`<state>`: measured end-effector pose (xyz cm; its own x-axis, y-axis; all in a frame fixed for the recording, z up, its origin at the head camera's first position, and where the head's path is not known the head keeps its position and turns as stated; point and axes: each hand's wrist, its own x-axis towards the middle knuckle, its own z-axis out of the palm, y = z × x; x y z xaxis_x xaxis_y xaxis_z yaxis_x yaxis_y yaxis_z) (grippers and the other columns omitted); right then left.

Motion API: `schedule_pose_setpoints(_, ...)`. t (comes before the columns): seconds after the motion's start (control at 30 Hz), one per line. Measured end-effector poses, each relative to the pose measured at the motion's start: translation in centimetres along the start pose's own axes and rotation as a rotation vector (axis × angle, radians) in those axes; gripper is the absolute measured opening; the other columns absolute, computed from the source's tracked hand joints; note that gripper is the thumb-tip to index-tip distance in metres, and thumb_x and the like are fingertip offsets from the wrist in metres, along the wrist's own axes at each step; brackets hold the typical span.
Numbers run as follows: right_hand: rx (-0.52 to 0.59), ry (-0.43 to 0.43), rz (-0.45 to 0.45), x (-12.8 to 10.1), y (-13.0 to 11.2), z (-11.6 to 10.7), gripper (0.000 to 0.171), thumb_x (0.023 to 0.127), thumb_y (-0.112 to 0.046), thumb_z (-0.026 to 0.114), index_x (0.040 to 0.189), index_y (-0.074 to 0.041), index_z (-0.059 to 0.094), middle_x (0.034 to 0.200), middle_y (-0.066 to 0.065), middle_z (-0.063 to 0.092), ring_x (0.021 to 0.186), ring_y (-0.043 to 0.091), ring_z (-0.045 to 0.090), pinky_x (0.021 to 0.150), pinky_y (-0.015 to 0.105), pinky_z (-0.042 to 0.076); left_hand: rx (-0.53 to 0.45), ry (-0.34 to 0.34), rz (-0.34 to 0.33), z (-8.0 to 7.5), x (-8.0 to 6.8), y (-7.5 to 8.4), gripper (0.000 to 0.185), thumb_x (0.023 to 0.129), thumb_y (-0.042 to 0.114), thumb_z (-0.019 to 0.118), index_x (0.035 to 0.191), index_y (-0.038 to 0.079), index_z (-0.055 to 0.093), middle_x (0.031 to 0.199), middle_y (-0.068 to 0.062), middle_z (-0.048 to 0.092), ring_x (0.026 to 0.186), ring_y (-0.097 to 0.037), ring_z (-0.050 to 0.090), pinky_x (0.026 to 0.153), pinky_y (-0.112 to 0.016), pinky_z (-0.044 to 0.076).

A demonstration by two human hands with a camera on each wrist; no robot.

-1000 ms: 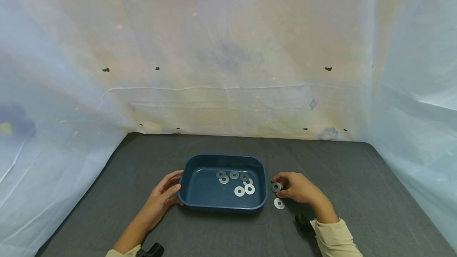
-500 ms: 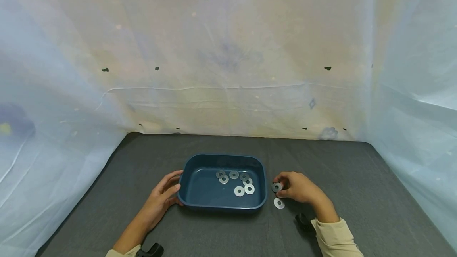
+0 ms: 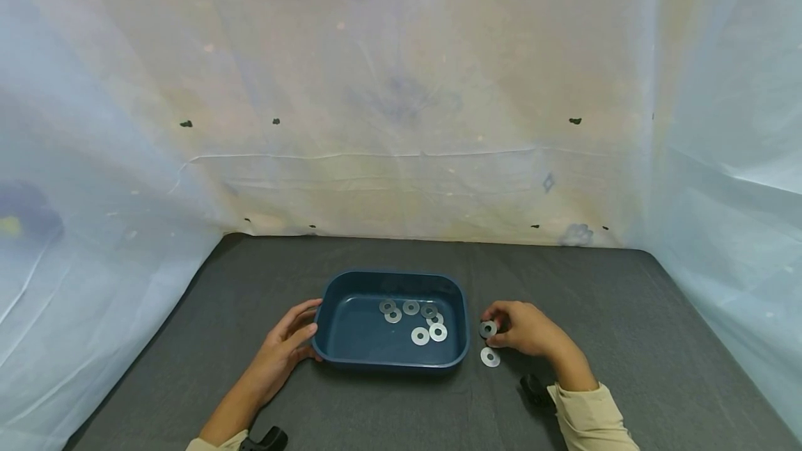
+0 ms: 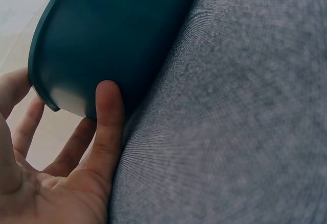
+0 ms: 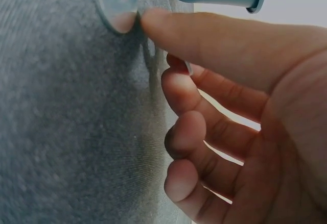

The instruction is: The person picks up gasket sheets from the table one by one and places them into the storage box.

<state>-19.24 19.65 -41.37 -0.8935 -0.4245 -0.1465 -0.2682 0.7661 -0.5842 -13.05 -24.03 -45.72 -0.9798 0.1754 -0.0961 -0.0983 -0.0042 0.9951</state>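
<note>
In the head view my left hand (image 3: 285, 345) lies against the left wall of a dark blue rectangular bin (image 3: 351, 348). Its fingers are spread and touch the wall and rim, as the left wrist view also shows. Several flat metal washers (image 3: 420, 336) lie inside the bin, mostly toward its right half. Just right of the bin, my right hand (image 3: 526, 329) pinches a washer (image 3: 488, 329) between thumb and fingers. Another washer (image 3: 490, 357) lies flat on the cloth below it. A thin washer edge (image 5: 189, 68) shows among the right fingers in the right wrist view.
Dark grey cloth (image 3: 388, 413) covers the table. Pale patterned sheeting (image 3: 401, 89) hangs behind it and down both sides. Black straps or mounts (image 3: 266, 439) sit at the wrists, beside beige sleeves (image 3: 592, 420).
The right hand has shifted slightly to the right with the pinched washer, away from the bin. The left hand, the bin and the loose washers stay in place.
</note>
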Motion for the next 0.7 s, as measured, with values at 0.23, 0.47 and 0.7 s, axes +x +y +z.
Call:
schedule_pose_setpoints(0.23,0.002,0.013,-0.011,-0.05,0.12,-0.05,0.032,0.078,-0.018,0.085,0.105,-0.01,0.069,0.084,-0.002,0.063,0.072,0.01,0.051,0.062,0.025,0.041,-0.002,-0.001,-0.002,0.03,-0.01,0.02,0.051,0.106,0.026,0.049,0.154,0.017,0.032,0.14,0.001,0.047,0.108,-0.013,0.06,0.079,-0.04,0.057)
schedule_pose_setpoints(0.47,0.023,0.019,0.013,-0.04,0.18,-0.25,0.032,0.079,-0.017,0.084,0.106,-0.011,0.069,0.086,-0.002,0.062,0.071,0.01,0.053,0.062,0.025,0.043,-0.004,-0.005,0.002,0.04,0.04,0.01,0.051,0.106,0.026,0.048,0.154,0.017,0.032,0.141,0.0,0.047,0.107,-0.013,0.061,0.078,-0.04,0.057)
schedule_pose_setpoints(0.7,0.021,0.037,0.023,-0.12,-0.08,-0.64,0.032,0.078,-0.017,0.084,0.106,-0.011,0.068,0.087,-0.001,0.062,0.072,0.012,0.054,0.062,0.026,0.043,-0.006,-0.007,0.012,-0.07,-0.04,0.0,0.051,0.106,0.025,0.048,0.154,0.016,0.032,0.141,-0.001,0.046,0.106,-0.014,0.061,0.078,-0.04,0.057)
